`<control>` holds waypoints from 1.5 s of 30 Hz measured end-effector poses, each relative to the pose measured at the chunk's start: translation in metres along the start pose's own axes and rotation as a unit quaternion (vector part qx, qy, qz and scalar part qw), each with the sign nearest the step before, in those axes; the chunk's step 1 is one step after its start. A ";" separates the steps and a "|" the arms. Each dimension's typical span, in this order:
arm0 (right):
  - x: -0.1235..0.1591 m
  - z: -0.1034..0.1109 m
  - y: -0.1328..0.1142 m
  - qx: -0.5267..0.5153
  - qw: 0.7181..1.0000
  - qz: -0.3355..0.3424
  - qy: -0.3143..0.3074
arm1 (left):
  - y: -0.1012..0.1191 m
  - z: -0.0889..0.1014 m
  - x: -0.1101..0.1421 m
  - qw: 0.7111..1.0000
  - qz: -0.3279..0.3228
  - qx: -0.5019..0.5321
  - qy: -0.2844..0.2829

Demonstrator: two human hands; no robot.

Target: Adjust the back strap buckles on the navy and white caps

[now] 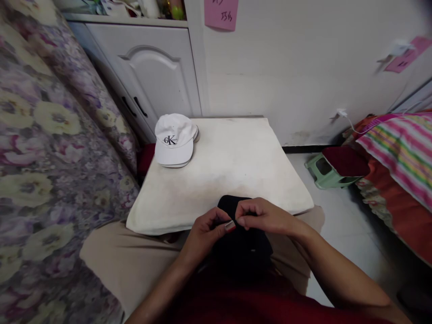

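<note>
A black cap (248, 256) lies in the lap, its dark upper part resting against the near edge of the table. Over it my left hand (207, 229) pinches a small silvery piece with a reddish edge (230, 226) between thumb and fingers; it looks like a metal buckle, though its exact kind is unclear. My right hand (259, 216) is closed in a pinch just beside it, above the black cap. Whatever those right fingertips hold is too small and dark to make out. Both hands are close together, almost touching.
White caps (173, 139), stacked, sit at the left of the cloth-covered table (243, 153). A flowered curtain (50, 157) hangs on the left, beside a white cabinet (155, 72). To the right are a green stool (326, 173) and a bed with a striped cover (401, 148).
</note>
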State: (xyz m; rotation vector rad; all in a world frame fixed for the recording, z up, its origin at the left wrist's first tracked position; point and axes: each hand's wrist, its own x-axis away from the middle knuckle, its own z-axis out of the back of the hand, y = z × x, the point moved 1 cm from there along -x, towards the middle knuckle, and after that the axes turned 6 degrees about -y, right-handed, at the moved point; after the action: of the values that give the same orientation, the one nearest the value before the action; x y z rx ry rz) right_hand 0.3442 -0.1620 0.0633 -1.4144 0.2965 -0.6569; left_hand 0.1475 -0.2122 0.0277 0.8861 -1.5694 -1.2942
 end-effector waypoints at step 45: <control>-0.023 -0.033 0.020 -0.240 0.960 0.051 0.132 | 0.008 0.008 -0.003 0.981 -0.119 -0.063 0.137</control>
State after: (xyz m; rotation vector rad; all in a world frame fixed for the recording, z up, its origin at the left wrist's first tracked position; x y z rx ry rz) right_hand 0.3123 -0.1752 0.0347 -1.7581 0.7754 -0.7185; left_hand 0.1413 -0.2052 0.0349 1.1441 -1.1823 -1.3545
